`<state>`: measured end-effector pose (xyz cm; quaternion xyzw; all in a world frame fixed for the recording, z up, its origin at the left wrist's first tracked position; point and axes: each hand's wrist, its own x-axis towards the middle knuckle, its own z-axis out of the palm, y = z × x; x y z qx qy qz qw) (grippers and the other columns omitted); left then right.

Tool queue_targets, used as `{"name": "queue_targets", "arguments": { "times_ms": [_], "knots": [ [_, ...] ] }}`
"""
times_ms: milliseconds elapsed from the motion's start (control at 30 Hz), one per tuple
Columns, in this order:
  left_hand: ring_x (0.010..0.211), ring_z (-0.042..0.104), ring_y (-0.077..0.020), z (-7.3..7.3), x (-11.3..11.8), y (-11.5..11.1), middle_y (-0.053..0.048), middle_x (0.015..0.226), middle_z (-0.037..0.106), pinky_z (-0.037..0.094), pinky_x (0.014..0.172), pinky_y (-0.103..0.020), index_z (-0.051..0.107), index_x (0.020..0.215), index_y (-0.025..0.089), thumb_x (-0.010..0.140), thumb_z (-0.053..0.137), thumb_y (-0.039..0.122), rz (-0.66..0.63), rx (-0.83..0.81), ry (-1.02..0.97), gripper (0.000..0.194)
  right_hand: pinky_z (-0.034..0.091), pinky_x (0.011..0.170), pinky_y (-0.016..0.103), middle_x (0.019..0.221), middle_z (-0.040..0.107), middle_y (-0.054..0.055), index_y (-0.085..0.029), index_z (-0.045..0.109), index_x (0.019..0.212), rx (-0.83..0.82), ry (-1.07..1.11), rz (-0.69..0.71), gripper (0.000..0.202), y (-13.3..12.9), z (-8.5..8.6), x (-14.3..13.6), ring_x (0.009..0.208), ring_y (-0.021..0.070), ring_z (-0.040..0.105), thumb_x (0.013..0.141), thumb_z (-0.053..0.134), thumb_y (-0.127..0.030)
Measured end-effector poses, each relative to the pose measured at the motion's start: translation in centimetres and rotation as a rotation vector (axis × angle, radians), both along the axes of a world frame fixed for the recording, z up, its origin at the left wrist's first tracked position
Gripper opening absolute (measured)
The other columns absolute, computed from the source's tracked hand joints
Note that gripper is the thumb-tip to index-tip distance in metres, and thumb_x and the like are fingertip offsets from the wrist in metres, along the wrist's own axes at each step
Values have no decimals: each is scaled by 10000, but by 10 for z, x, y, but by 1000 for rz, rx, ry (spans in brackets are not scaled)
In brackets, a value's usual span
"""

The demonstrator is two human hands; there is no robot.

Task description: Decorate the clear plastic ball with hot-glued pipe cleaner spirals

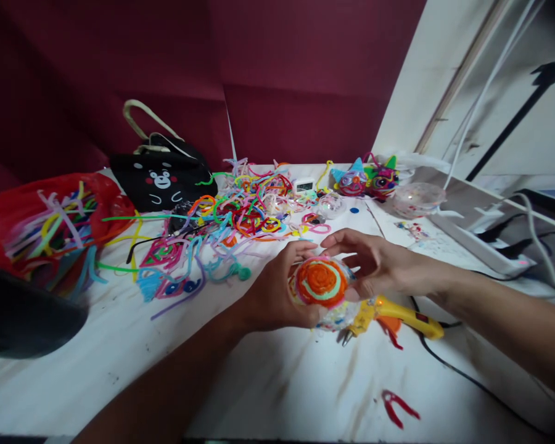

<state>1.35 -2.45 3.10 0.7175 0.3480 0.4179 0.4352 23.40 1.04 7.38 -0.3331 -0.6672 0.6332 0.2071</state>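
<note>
Between my two hands is a round ornament whose visible side carries an orange pipe-cleaner spiral (322,280) with a pale green curve and a pink edge. The fingers and thumb of my left hand (277,287) wrap its left side. My right hand (374,265) curls around its upper right, thumb and fingers against it. Just below it a clear plastic piece with coloured specks (340,316) shows; I cannot tell whether it is joined to the ornament. Beside that lies a yellow hot glue gun (404,313) with an orange trigger, its metal nozzle towards the table's front.
Tangled pipe cleaners (254,209) cover the back middle. At left stand a red bag of pipe cleaners (111,197) and a black container (23,314). Two decorated masks (351,182) and a clear bowl (419,200) sit back right. A red bent piece (400,407) lies in front.
</note>
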Motion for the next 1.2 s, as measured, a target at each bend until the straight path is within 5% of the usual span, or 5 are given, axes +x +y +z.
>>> {"name": "queue_targets", "arguments": {
  "times_ms": [367, 633, 867, 1200],
  "knots": [
    [1149, 593, -280, -7, -8, 11, -104, 1204, 566, 475, 1002, -410, 421, 1218, 199, 545, 783, 135, -95, 38, -138, 767, 587, 723, 344, 923, 675, -22, -289, 453, 1245, -303, 323, -366, 816, -30, -17, -18, 726, 165, 695, 552, 851, -125],
    [1313, 492, -278, -8, 0, 2, -134, 1330, 522, 414, 1104, -440, 476, 1194, 193, 711, 722, 209, -28, -20, -180, 541, 586, 591, 280, 798, 733, -29, -261, 448, 1258, -307, 440, -528, 845, -31, -13, -35, 628, 156, 701, 542, 883, -154],
    [1149, 585, -260, -10, 7, -4, -88, 1232, 580, 499, 948, -407, 454, 1212, 225, 806, 671, 330, 45, -161, -157, 472, 566, 591, 269, 798, 742, -24, -254, 461, 1269, -261, 477, -545, 882, -31, -17, -44, 621, 149, 690, 503, 884, -146],
    [1101, 602, -208, -12, 7, -4, -54, 1184, 613, 515, 897, -307, 493, 1185, 234, 859, 645, 287, 80, -60, -170, 364, 552, 671, 265, 890, 739, -22, -294, 497, 1226, -251, 504, -422, 695, -32, -22, -36, 724, 147, 709, 635, 843, -176]
  ]
}}
